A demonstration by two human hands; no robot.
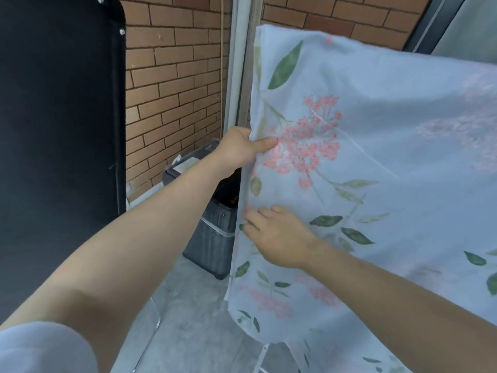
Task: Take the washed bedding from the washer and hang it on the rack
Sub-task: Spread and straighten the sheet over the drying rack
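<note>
Red-brown brick wall (pixel 174 63), grey concrete floor (pixel 193 319), tall black panel (pixel 53 130) at left, pale upright pipe (pixel 236 63)

Soft, even daylight fills the scene, with no hard shadows. The bedding (pixel 376 157) glows pale, its far right side washed out and its print smeared. A black panel (pixel 53 130) on the left is almost featureless dark. My right grip (pixel 279 238) is slightly blurred and lays a faint shadow on the cloth. The wide lens bows the brick wall (pixel 174 76) and stretches my left forearm (pixel 134 251). My sleeve (pixel 40 348), near left, is out of focus.
</note>
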